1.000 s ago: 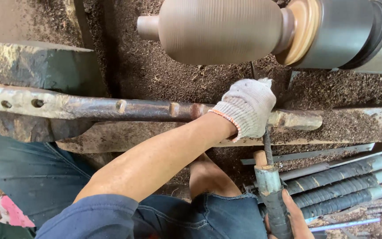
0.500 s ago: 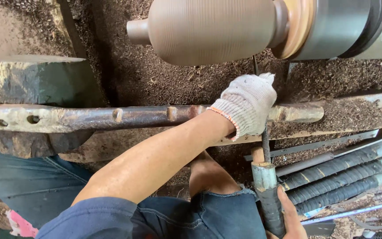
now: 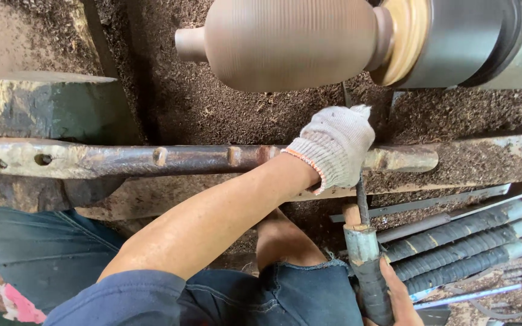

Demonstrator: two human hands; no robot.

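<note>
My left hand point(image 3: 333, 145), in a white knit glove, rests on the rusty tool-rest bar point(image 3: 152, 158) and grips the thin steel shaft point(image 3: 362, 202) of a turning tool. My bare right hand point(image 3: 397, 296) holds the same tool's wrapped handle point(image 3: 367, 271) at the bottom edge. The shaft's tip runs up behind the glove towards a brown, vase-shaped wooden piece point(image 3: 291, 42). That piece is blurred by spinning and sits on the lathe's metal chuck point(image 3: 454, 36).
Several spare long-handled tools point(image 3: 460, 241) lie side by side at the lower right. Wood shavings point(image 3: 212, 115) cover the lathe bed under the workpiece. A heavy metal block point(image 3: 43, 108) stands at the left. My knee in cut-off jeans point(image 3: 285, 265) is below the rest.
Both hands keep their grip and place on the tool and bar. Only the view shifts slightly.
</note>
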